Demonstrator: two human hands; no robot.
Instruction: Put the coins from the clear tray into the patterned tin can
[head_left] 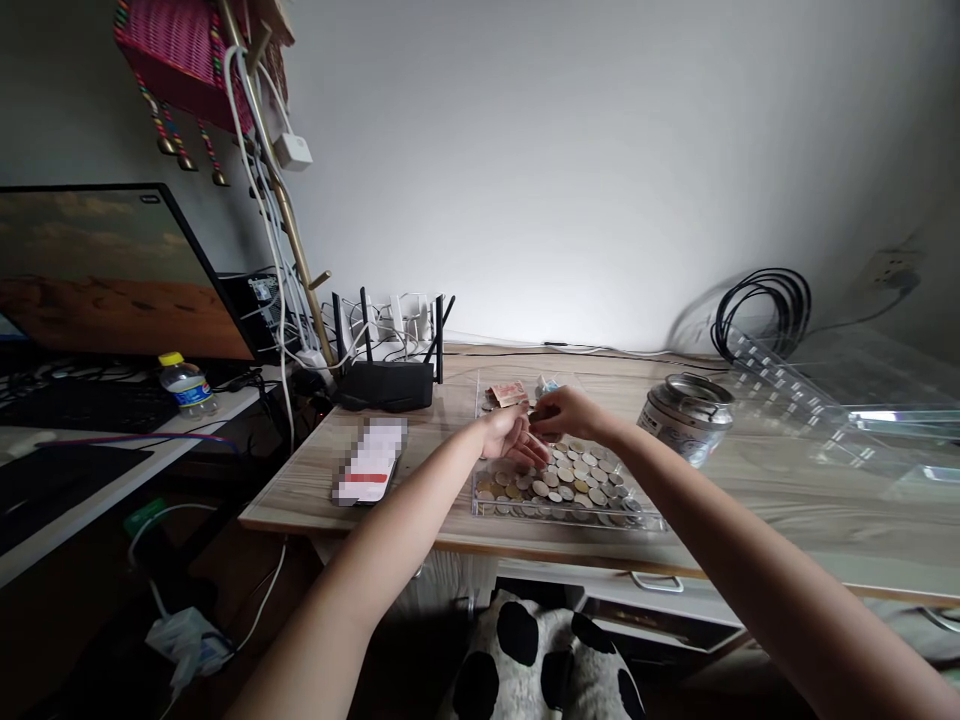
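Silver and gold-coloured coins [577, 475] lie spread in a clear plastic tray [517, 512] on the wooden desk. Over the tray, my left hand [514, 438] is turned palm up with its fingers stretched out and slightly bent. My right hand [566, 413] comes in from the right, its fingertips pinched together just above the left palm. Whatever sits in that pinch is too small to make out. A reddish banknote [508, 393] lies behind my left hand, and a small bluish item [547, 384] is partly hidden behind my right hand.
A metal-topped can [686, 418] stands right of the tray, beside clear plastic pieces [810, 400] and a coiled black cable [761, 312]. To the left are a phone [371, 460] and a black router [386, 385]. A bottle [187, 385] and monitor [112, 275] occupy the neighbouring desk.
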